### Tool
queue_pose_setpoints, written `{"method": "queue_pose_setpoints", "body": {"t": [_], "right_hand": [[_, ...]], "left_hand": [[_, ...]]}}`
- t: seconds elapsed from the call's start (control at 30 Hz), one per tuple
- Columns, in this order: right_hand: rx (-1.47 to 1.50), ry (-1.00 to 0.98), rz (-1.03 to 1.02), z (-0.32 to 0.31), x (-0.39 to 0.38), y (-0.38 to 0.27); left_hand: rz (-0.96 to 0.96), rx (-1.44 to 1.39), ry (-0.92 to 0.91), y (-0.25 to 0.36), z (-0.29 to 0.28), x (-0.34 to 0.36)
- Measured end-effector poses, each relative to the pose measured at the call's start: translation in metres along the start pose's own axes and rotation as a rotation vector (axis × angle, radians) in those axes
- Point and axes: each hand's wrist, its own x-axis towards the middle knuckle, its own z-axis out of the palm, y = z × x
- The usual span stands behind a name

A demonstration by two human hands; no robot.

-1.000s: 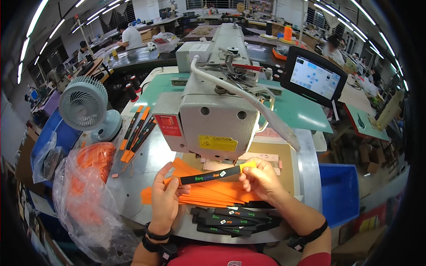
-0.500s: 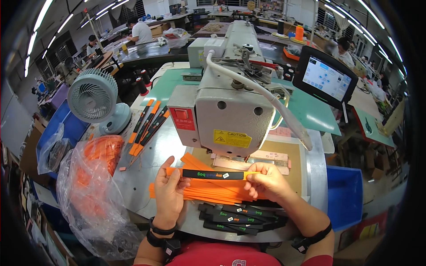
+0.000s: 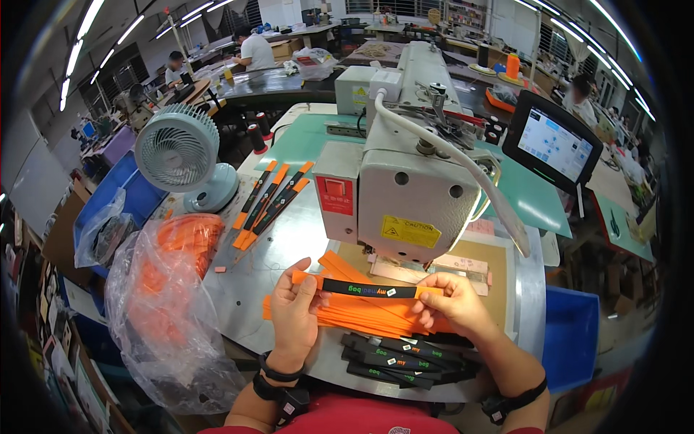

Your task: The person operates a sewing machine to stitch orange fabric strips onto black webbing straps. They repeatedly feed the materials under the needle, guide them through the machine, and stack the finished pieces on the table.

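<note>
Left hand (image 3: pixel 295 322): thumb and fingers grasp the orange left end of a flat black fabric strip (image 3: pixel 369 289) with coloured lettering.
Right hand (image 3: pixel 463 309): fingers pinch the strip's orange right end.
Held strip: roughly level, over a pile of flat orange fabric strips (image 3: pixel 354 318), before a boxy grey metal sewing machine (image 3: pixel 423 202).
Shiny grey metal desk (image 3: pixel 293 249): carries the orange pile and, nearer the person, a pile of black lettered strips (image 3: pixel 394 358).

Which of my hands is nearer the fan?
Left. Your left hand is below and right of the fan; your right hand is farther right, at the other end of the strip.
</note>
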Motion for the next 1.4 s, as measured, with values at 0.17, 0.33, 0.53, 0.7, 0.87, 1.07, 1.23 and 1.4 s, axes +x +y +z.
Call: {"method": "queue_pose_setpoints", "body": {"t": [0.17,0.33,0.53,0.7,0.87,1.07,1.23,1.4], "right_hand": [[0.003,-0.017,0.014,0.003,-0.004,-0.004],[-0.02,-0.164,0.128,0.015,-0.018,-0.013],[-0.224,-0.462,0.338,0.049,-0.042,-0.015],[-0.284,-0.587,0.422,0.057,-0.043,-0.01],[-0.332,-0.586,0.463,0.063,-0.042,-0.008],[-0.333,-0.551,0.503,0.058,-0.037,0.004],[-0.354,-0.548,0.526,0.057,-0.035,0.005],[-0.354,-0.554,0.521,0.056,-0.033,0.009]], "left_hand": [[0.019,-0.031,-0.018,-0.003,-0.003,0.002],[0.007,0.018,0.059,0.003,0.001,0.005],[-0.033,0.199,-0.026,0.027,0.003,0.021],[0.023,0.444,-0.117,0.035,0.012,0.023],[0.011,0.476,-0.118,0.038,0.014,0.02],[0.04,0.457,-0.149,0.047,0.019,0.013],[0.051,0.441,-0.19,0.056,0.02,0.009],[0.024,0.395,-0.198,0.059,0.019,0.005]]}}
